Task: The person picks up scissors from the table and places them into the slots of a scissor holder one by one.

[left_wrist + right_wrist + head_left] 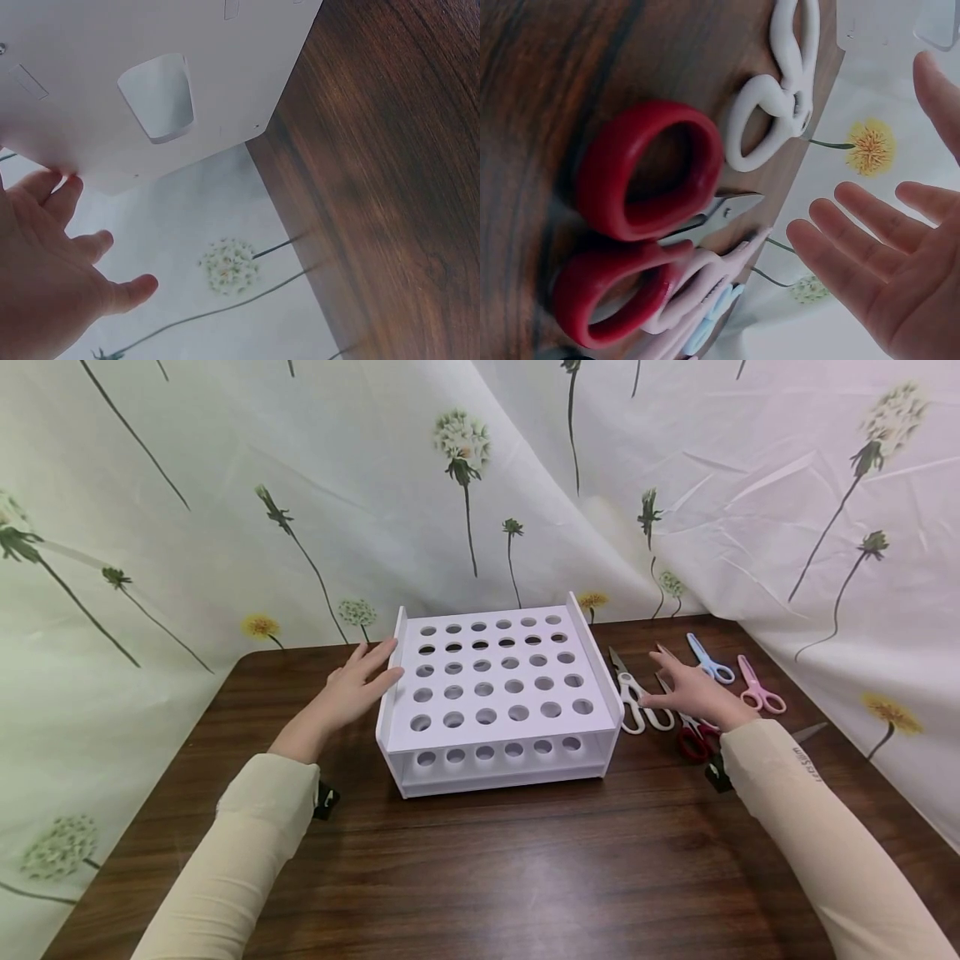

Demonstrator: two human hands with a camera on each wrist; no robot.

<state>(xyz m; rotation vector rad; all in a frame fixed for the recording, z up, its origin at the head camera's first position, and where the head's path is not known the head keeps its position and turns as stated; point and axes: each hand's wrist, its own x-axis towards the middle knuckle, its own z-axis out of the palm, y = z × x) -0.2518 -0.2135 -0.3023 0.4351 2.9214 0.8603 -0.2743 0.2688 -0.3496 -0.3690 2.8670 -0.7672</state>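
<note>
A white rack (504,743) with rows of round holes stands on the table, its side panels raised. My left hand (347,689) is at the rack's left side, fingers spread; in the left wrist view its fingertips meet the edge of the side panel (225,82), which has a cutout. To the right of the rack, my right hand (693,689) hovers over scissors with spread fingers and holds nothing. Closest to it are white-handled scissors (625,679) and red-handled scissors (592,187). The forearm partly covers the red pair.
Light blue scissors (701,653) and pink scissors (750,677) lie farther right on the dark wooden table (480,868). A pointed blade (810,731) sticks out from behind the right sleeve, its other end hidden. A flower-printed cloth (337,485) hangs behind the table.
</note>
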